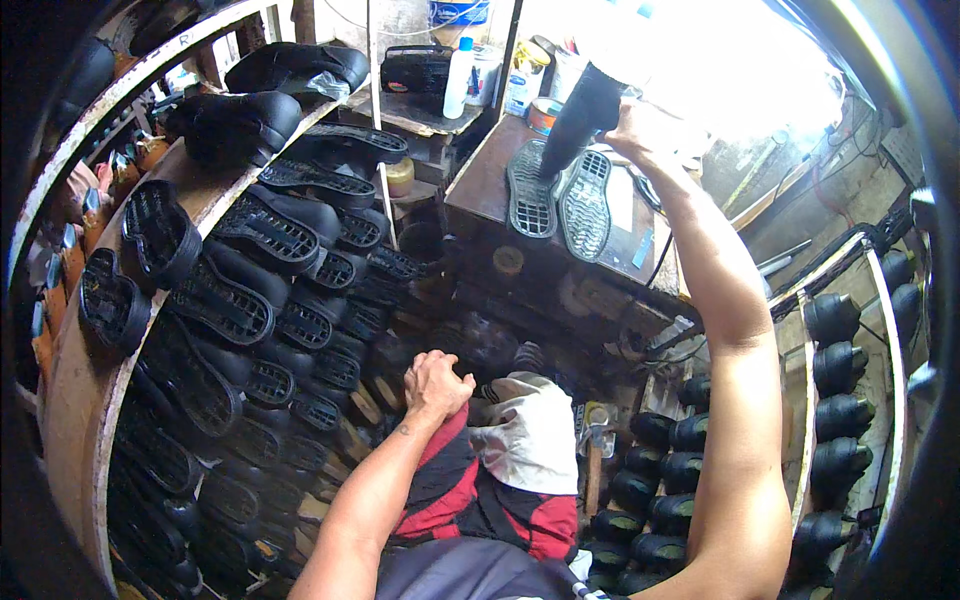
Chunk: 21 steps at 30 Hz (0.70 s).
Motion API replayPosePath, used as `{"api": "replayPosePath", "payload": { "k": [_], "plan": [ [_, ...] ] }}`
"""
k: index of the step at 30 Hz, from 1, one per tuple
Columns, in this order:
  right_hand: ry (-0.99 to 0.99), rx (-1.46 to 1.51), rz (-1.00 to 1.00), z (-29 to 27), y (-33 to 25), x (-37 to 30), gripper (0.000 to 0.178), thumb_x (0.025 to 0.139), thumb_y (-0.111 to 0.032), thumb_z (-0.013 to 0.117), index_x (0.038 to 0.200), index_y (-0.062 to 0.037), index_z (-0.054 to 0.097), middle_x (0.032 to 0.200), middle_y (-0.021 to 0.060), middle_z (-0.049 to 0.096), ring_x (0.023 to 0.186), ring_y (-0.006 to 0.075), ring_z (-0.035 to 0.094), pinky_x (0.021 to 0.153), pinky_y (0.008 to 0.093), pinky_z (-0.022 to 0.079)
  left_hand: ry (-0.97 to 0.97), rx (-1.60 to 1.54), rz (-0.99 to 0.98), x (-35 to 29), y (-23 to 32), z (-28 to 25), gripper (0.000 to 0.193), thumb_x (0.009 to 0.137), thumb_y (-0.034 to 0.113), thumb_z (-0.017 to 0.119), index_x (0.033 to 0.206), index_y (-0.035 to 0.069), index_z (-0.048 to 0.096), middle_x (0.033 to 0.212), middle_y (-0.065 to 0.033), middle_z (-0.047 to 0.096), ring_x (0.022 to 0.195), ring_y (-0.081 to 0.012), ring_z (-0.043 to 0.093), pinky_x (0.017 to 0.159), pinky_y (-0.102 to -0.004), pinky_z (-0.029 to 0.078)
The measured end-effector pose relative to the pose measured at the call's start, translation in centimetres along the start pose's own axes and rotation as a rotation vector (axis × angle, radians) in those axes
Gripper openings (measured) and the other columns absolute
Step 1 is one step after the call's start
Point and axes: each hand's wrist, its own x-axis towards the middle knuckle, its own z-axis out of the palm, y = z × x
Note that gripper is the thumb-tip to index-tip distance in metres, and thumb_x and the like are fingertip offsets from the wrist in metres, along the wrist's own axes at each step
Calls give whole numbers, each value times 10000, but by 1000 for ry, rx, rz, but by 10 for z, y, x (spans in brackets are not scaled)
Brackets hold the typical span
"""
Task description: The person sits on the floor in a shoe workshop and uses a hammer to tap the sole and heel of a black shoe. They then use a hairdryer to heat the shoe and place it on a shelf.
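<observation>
My right hand (628, 128) is raised over the work table at the far side. It is closed on a long black thing shaped like a shoe upper (580, 122), held upright with its narrow end down; glare hides part of it. Just beneath lie two dark shoe soles with gridded faces up, the left sole (532, 190) and the right sole (585, 205). The lower end of the black upper overlaps the left one in view; whether they touch I cannot tell. My left hand (437, 383) rests on my knee in red and black trousers, its fingers curled in and nothing seen in them.
On the left, a shelf rack (110, 420) carries many black soles and shoes (240, 130). More black shoes (838, 370) hang on racks at right. A white bottle with a blue cap (458, 80) and a round orange tin (544, 115) stand at the back. White cloth (530, 435) covers my lap.
</observation>
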Motion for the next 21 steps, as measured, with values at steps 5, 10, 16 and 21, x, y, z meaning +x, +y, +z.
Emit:
{"api": "replayPosePath", "payload": {
  "k": [5,10,16,21],
  "plan": [
    [-17,119,-47,-22,-11,-26,576,786,-348,912,1194,15,730,1069,203,783,983,328,762,888,448,602,-3,-6,-10,0,1,0,519,841,431,788,1231,89,801,1319,-128,713,1316,-350,608,1127,-497,496],
    [25,176,-85,-41,-18,-48,561,756,-315,916,1162,30,737,1080,189,780,964,305,753,859,429,594,-11,-20,-3,-1,2,-2,495,860,412,777,1231,86,799,1301,-132,711,1301,-353,610,1119,-499,497],
    [-113,354,-192,-63,-20,-75,760,713,-277,963,1317,99,696,1225,262,765,1101,333,747,1006,423,569,25,-19,18,-1,-1,1,488,858,406,788,1225,86,800,1297,-124,714,1294,-352,613,1114,-498,498],
    [-29,305,-227,-83,-32,-94,561,704,-222,968,1140,49,740,1035,219,772,916,288,744,860,415,581,28,-15,27,0,-3,4,494,853,416,790,1221,86,801,1301,-122,713,1303,-350,606,1113,-501,498]
  ]
}}
